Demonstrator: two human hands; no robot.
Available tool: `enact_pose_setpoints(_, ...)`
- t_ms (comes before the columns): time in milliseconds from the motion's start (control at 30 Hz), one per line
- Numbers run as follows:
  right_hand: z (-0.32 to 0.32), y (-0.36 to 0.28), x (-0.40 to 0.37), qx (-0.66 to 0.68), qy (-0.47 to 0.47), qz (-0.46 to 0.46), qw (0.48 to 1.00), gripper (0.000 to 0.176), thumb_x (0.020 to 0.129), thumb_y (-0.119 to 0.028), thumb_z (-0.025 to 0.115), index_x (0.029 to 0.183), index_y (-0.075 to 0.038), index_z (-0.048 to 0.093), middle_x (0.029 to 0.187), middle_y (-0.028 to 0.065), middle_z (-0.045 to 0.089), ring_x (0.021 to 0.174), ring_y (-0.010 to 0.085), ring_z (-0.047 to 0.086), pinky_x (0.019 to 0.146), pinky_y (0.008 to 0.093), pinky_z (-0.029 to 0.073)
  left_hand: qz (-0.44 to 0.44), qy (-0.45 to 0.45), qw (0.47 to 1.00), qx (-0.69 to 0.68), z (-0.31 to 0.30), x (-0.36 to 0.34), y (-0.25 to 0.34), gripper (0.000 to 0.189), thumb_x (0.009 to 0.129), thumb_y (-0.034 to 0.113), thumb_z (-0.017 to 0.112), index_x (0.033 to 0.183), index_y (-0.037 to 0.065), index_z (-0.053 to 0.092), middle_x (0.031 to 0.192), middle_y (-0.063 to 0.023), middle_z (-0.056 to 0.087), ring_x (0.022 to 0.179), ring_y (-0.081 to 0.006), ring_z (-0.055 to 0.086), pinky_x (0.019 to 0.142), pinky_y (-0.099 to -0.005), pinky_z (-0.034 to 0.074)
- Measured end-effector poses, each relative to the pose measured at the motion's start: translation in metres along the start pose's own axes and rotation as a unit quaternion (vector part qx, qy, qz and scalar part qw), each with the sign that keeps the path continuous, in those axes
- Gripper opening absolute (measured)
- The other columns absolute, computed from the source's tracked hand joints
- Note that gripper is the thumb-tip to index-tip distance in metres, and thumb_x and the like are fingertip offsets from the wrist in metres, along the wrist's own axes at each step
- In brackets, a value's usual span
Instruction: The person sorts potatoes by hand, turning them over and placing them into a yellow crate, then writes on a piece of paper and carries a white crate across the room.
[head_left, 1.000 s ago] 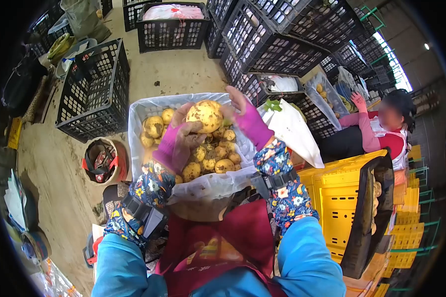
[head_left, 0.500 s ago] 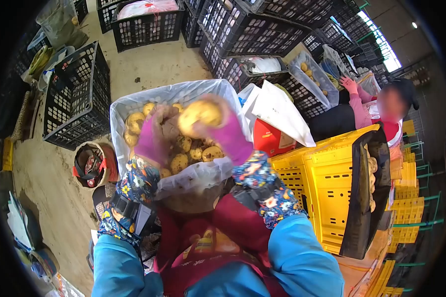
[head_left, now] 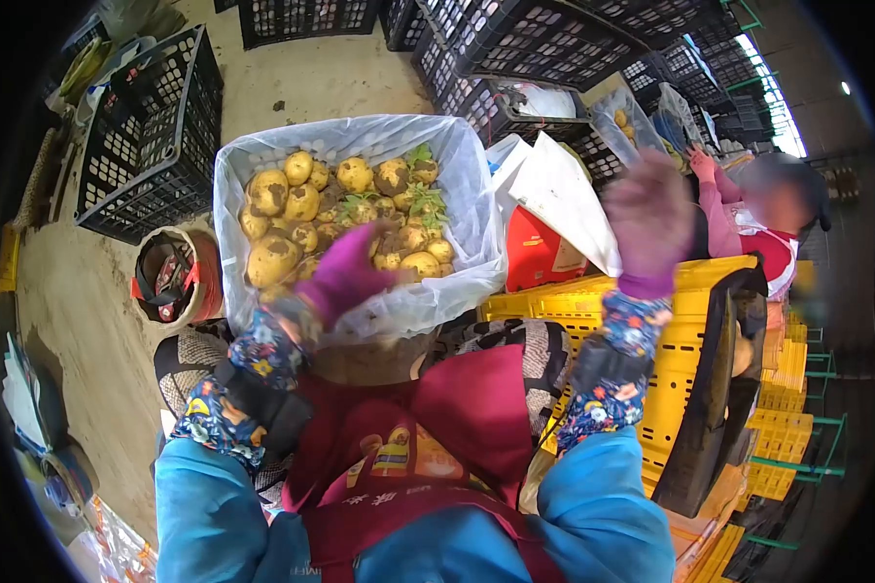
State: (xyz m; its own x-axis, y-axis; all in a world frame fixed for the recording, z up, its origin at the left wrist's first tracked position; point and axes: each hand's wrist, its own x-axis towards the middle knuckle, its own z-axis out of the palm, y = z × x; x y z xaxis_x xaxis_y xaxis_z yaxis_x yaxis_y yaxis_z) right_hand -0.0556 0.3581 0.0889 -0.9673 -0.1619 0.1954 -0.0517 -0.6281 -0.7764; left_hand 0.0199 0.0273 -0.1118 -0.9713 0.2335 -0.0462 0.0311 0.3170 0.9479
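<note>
My left hand (head_left: 345, 274), in a purple glove, hovers over the near side of the lined crate (head_left: 472, 185) of potatoes (head_left: 301, 202), thumb and fingers apart with nothing between them. The potatoes are muddy, with a few green leaves (head_left: 428, 204) among them. Farther right, my right hand (head_left: 651, 214) is raised near the white bag (head_left: 562, 194) and the far edge of the yellow crate (head_left: 642, 389). Motion smears its fingers, so I cannot tell whether it holds anything. A potato (head_left: 743, 355) shows beyond the yellow crate's black-lined rim.
A bucket (head_left: 204, 282) with red and black contents stands left of the potatoes, near a black crate (head_left: 156, 146). Stacked black crates (head_left: 544, 49) rise behind. At right sits another person (head_left: 749, 209), close to a clear-lined crate holding potatoes. A red box (head_left: 540, 253) lies under the white bag.
My right hand has swung right, away from the potato crate, and the large potato it held no longer shows. My left hand has moved slightly right and nearer to me; its fingers have spread.
</note>
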Motion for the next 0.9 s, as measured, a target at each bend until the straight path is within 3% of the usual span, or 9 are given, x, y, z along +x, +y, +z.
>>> enact_pose_setpoints(67,0.005,0.087,0.023,-0.397,-0.119,0.152,0.897,0.035,0.095,-0.026,0.06,0.122,-0.004,0.058,0.116,0.0067,0.062,0.1,0.0159,0.06,0.087,0.0293,0.048,-0.021,-0.074,0.949,0.305,0.02,-0.026,0.006,0.097,0.064,0.049,0.085,0.14,0.005,0.042,0.136,-0.02,0.053,0.131,-0.0378,0.046,0.11,-0.0467,0.036)
enact_pose_setpoints(133,-0.047,0.182,0.041,-0.555,-0.226,0.26,0.757,0.049,0.082,-0.021,0.07,0.127,-0.006,0.057,0.111,0.0079,0.064,0.094,0.016,0.062,0.088,0.0306,0.05,0.013,-0.098,0.909,0.406,0.032,-0.044,-0.003,0.061,0.073,0.036,0.077,0.124,0.011,0.054,0.118,-0.0142,0.059,0.112,-0.0327,0.057,0.093,-0.0452,0.044)
enact_pose_setpoints(300,-0.146,0.327,0.051,-0.721,-0.387,0.308,0.485,0.062,0.074,-0.022,0.072,0.132,-0.008,0.055,0.124,0.0185,0.063,0.108,0.0297,0.064,0.092,0.0373,0.052,0.055,-0.153,0.857,0.489,0.032,-0.058,-0.002,0.015,0.082,0.02,0.061,0.096,0.017,0.065,0.094,-0.0037,0.06,0.088,-0.0225,0.06,0.071,-0.0397,0.044)
enact_pose_setpoints(400,-0.131,0.35,0.048,-0.752,-0.362,0.367,0.41,0.064,0.07,-0.031,0.075,0.13,-0.017,0.059,0.129,0.0146,0.062,0.118,0.0339,0.06,0.1,0.0411,0.048,0.063,-0.2,0.854,0.476,0.032,-0.056,0.007,0.012,0.084,0.02,0.059,0.092,0.017,0.067,0.092,-0.0039,0.061,0.088,-0.0228,0.061,0.072,-0.0405,0.045)
enact_pose_setpoints(533,-0.113,0.347,0.063,-0.712,-0.317,0.469,0.415,0.071,0.066,-0.032,0.076,0.132,-0.016,0.057,0.127,0.0183,0.062,0.118,0.0343,0.06,0.1,0.0421,0.049,0.037,-0.209,0.86,0.465,0.036,-0.057,0.006,0.012,0.084,0.021,0.059,0.091,0.017,0.067,0.092,-0.0046,0.061,0.089,-0.023,0.061,0.074,-0.0411,0.045)
enact_pose_setpoints(733,-0.114,0.357,0.052,-0.733,-0.339,0.427,0.407,0.08,0.061,-0.035,0.079,0.131,-0.004,0.053,0.123,0.0231,0.063,0.115,0.0381,0.061,0.096,0.043,0.05,0.003,-0.25,0.867,0.431,0.032,-0.055,0.013,0.012,0.084,0.022,0.059,0.093,0.016,0.066,0.095,-0.0062,0.06,0.091,-0.0242,0.061,0.076,-0.0413,0.047)
enact_pose_setpoints(767,-0.13,0.356,0.055,-0.701,-0.346,0.418,0.463,0.073,0.066,-0.034,0.078,0.128,-0.005,0.054,0.118,0.0204,0.066,0.109,0.0331,0.064,0.092,0.0418,0.051,-0.002,-0.262,0.862,0.434,0.032,-0.054,0.014,0.013,0.085,0.022,0.059,0.094,0.016,0.066,0.095,-0.006,0.06,0.092,-0.024,0.062,0.076,-0.0411,0.047)
enact_pose_setpoints(800,-0.166,0.362,0.05,-0.538,-0.307,0.491,0.612,0.061,0.073,-0.031,0.075,0.125,-0.006,0.055,0.11,0.0141,0.067,0.1,0.0233,0.065,0.086,0.0376,0.053,-0.008,-0.271,0.857,0.439,0.03,-0.052,0.016,0.014,0.086,0.023,0.059,0.096,0.017,0.066,0.095,-0.0058,0.061,0.092,-0.0238,0.062,0.076,-0.0409,0.047)
enact_pose_setpoints(900,-0.139,0.326,0.056,-0.466,-0.182,0.532,0.683,0.046,0.085,-0.027,0.068,0.124,-0.007,0.054,0.113,0.007,0.064,0.104,0.0155,0.06,0.086,0.0327,0.051,-0.072,-0.227,0.902,0.361,0.007,-0.04,0.043,0.026,0.084,0.019,0.066,0.11,0.015,0.065,0.106,-0.007,0.064,0.099,-0.0282,0.063,0.082,-0.0417,0.049)
